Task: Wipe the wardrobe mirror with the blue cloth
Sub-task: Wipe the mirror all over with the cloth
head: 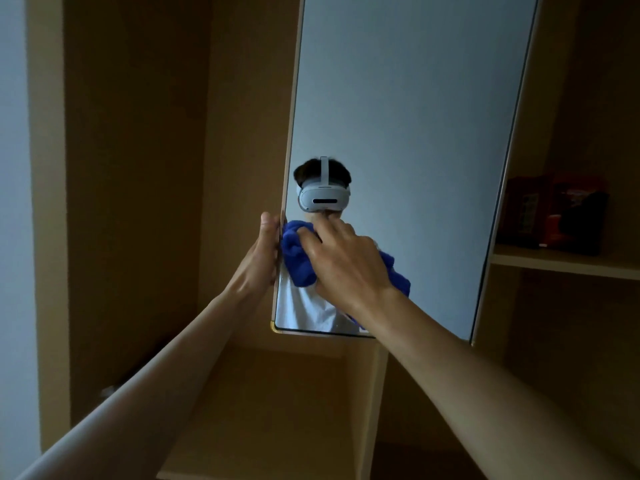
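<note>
The tall wardrobe mirror hangs on an open door and reflects a pale wall and a person wearing a white headset. A bunched blue cloth lies against the lower left part of the glass. My right hand covers the cloth and presses it to the mirror, fingers curled over it. My left hand grips the mirror door's left edge at about the same height, thumb on the near side. Most of the cloth is hidden under my right hand.
Behind the door are tan wardrobe compartments. A shelf at the right carries dark red packages. A lower shelf board runs below the mirror's bottom edge. A pale wall is at the far left.
</note>
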